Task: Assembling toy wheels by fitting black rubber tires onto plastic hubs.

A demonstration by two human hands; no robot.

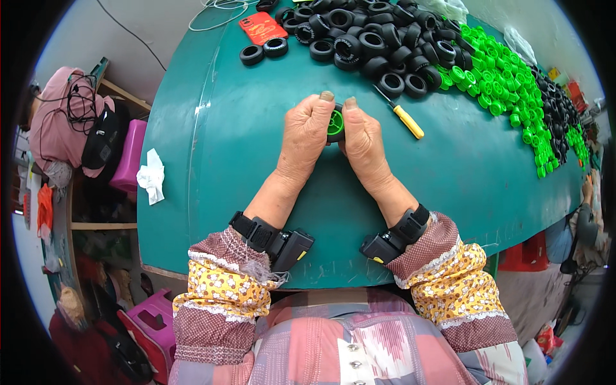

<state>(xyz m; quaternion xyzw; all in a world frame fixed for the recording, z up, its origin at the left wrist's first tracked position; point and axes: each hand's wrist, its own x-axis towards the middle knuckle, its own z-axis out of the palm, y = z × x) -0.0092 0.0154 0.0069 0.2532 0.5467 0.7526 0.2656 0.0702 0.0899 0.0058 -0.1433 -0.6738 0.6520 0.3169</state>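
Observation:
A small toy wheel [335, 124], a black tyre with a green spoked hub inside it, is held upright between my two hands above the table. My left hand [305, 131] wraps its left side, thumb at the top. On the other side my right hand [364, 138] grips it, thumb near the upper rim. The fingers beneath are mostly hidden. To the right of my right hand lies a screwdriver [408, 122] with a yellow handle. Beyond my hands, black tyres [372, 42] form a big heap, and green hubs [497, 77] spread along the right.
A green table [224, 160] fills the middle. At the far left are a red phone [262, 27], a white cable [221, 8] and two loose tyres [263, 51]. Crumpled white paper [151, 176] lies at the left edge. Pink plastic stools [130, 156] stand beside the table.

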